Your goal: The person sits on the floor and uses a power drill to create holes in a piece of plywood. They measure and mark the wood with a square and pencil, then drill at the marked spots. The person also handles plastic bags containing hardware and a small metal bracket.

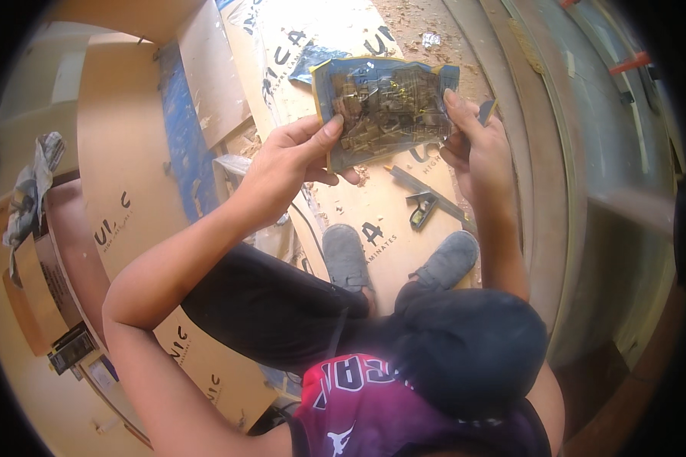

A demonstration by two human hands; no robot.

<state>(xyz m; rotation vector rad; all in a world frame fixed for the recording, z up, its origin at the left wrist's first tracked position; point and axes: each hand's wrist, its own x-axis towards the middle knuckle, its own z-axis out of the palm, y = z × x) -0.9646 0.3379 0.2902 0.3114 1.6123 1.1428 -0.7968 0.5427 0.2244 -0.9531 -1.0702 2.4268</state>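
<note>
My left hand [297, 152] grips the left edge of a clear plastic packet [385, 107] with blue and yellow edging, full of small brownish pieces I cannot make out individually. My right hand [476, 141] grips the packet's right side, thumb on its front; a dark flat piece with a yellow edge [489, 108] shows behind these fingers, too hidden to name. Below the packet, between my hands, a grey and black combination square [423, 209] lies on a pale printed sheet [373, 190] scattered with wood shavings. My feet in grey shoes rest on that sheet.
Pale boards [114, 137] and a blue strip [190, 152] lie at my left, with crumpled grey material [34, 190] and a small dark box [72, 350] farther left. Long panels and rails [549, 190] run along my right. A red clamp [629, 65] sits at upper right.
</note>
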